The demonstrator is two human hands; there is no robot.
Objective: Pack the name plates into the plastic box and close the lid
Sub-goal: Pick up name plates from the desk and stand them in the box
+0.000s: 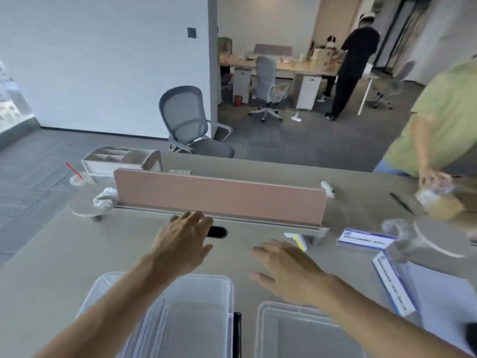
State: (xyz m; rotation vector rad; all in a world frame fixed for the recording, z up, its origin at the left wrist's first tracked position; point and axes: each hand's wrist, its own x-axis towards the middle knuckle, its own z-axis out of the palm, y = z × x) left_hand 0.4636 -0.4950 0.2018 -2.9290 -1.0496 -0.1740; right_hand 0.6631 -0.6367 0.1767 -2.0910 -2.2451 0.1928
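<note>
A clear plastic box (222, 288) stands at the near edge of the desk with white name plates (152, 329) upright inside it. To its right lies a second clear plastic piece (271, 329), box or lid I cannot tell. Two blue-and-white name plates lie at the right, one (364, 240) near the divider's end and one (393, 282) closer to me. My left hand (184, 242) reaches forward over the box, fingers spread, holding nothing. My right hand (289, 270) hovers flat over the desk, empty too.
A pink desk divider (219, 197) runs across the desk beyond my hands, with a cable hole (216, 231) below it. A person in a green shirt (444, 120) handles items at the right. A plastic cup (77, 178), crumpled paper (104, 197) and a wooden organizer (116, 158) stand at the far left.
</note>
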